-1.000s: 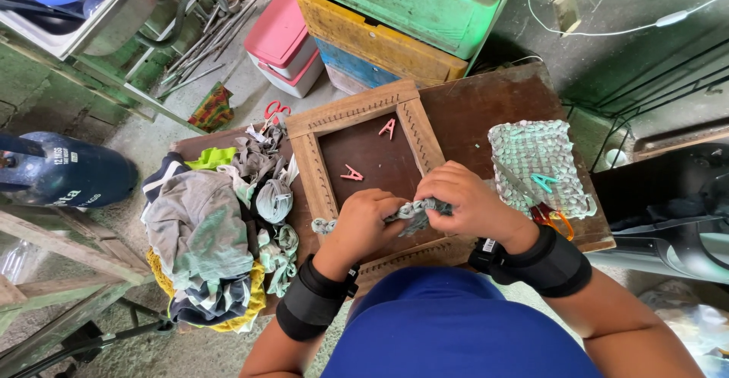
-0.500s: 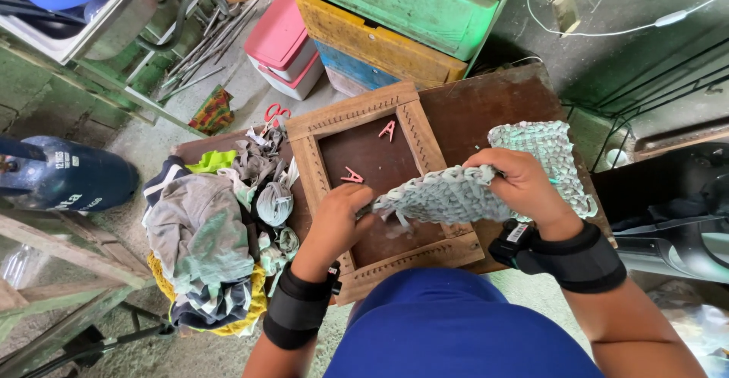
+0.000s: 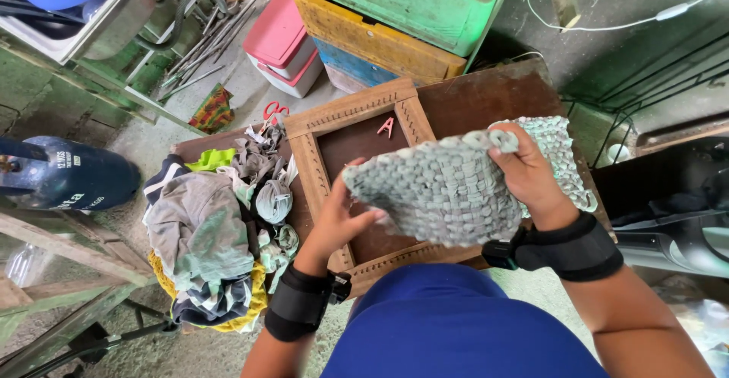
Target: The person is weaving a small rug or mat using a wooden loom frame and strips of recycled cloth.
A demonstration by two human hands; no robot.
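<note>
Two hands hold a woven grey-green mat (image 3: 437, 192) above a square wooden frame (image 3: 357, 116). Pinching the mat's upper right edge, the right hand (image 3: 531, 173) has its fingers curled over the weave; the left hand (image 3: 338, 222) grips the lower left edge, thumb on top. A second woven mat (image 3: 566, 158) lies just behind the right hand. On the frame's dark board sits a small pink clip (image 3: 386, 126). A pile of fabric scraps (image 3: 213, 234) lies left of the frame, beside red-handled scissors (image 3: 275, 110).
</note>
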